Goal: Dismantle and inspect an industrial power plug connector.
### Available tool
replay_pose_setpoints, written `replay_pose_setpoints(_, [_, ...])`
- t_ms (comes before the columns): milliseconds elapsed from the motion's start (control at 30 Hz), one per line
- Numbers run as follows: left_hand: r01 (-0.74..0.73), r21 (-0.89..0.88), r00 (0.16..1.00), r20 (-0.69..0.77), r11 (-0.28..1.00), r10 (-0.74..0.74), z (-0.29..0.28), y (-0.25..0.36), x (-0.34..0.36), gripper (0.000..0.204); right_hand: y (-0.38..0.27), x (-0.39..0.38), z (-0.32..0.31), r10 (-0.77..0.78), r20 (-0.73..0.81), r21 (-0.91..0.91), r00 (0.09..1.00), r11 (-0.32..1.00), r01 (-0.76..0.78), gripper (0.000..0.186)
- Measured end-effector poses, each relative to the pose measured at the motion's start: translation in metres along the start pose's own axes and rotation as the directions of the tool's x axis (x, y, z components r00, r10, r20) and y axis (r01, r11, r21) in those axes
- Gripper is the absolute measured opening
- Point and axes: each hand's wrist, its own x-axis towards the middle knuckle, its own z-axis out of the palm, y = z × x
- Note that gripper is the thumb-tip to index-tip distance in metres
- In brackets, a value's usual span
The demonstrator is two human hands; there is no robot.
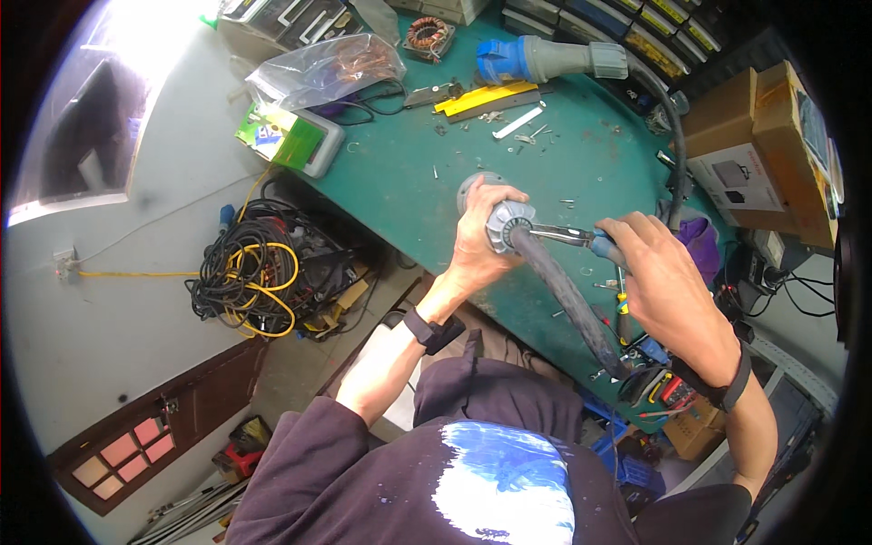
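My left hand is wrapped round a grey industrial cable connector, whose ribbed collar faces me. A thick black cable comes out of the collar and slants down to the right. In my right hand is a pair of pliers with blue-grey handles. The jaws reach the collar where the cable enters it; whether they grip it I cannot tell. A second large plug, blue and grey, lies at the far side of the bench with a dark cable running from it.
On the green workbench lie a yellow strip, a copper-wound stator, a clear plastic bag and scattered small screws. A screwdriver is near my right wrist. Cardboard boxes stand right; coiled cables hang left.
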Motion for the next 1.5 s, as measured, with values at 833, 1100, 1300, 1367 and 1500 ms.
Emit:
replay_pose_setpoints(833, [0.026,-0.057,0.998,-0.054,0.998,-0.029,0.003,0.001,-0.006,0.074,-0.046,0.015,-0.009,-0.001,0.161,-0.413,0.987,0.908,0.068,0.036])
replay_pose_setpoints(1100, [0.032,-0.035,0.999,-0.027,0.999,-0.033,0.002,0.001,-0.008,0.074,-0.051,0.012,-0.006,0.021,0.163,-0.47,0.986,0.881,0.059,0.045])
replay_pose_setpoints(1300, [0.025,-0.023,0.999,-0.036,0.999,-0.026,0.005,0.002,-0.007,0.074,-0.058,0.009,0.007,0.029,0.139,-0.677,0.99,0.733,0.074,0.034])
replay_pose_setpoints(1367, [0.025,-0.023,0.999,-0.046,0.999,-0.026,0.006,0.003,-0.006,0.074,-0.063,0.011,0.01,0.046,0.141,-0.703,0.989,0.708,0.067,0.029])
replay_pose_setpoints(1500, [0.005,-0.019,0.996,-0.089,1.0,-0.007,0.005,0.001,-0.007,0.075,-0.084,0.029,-0.009,0.05,0.332,-0.722,0.942,0.657,0.219,0.015])
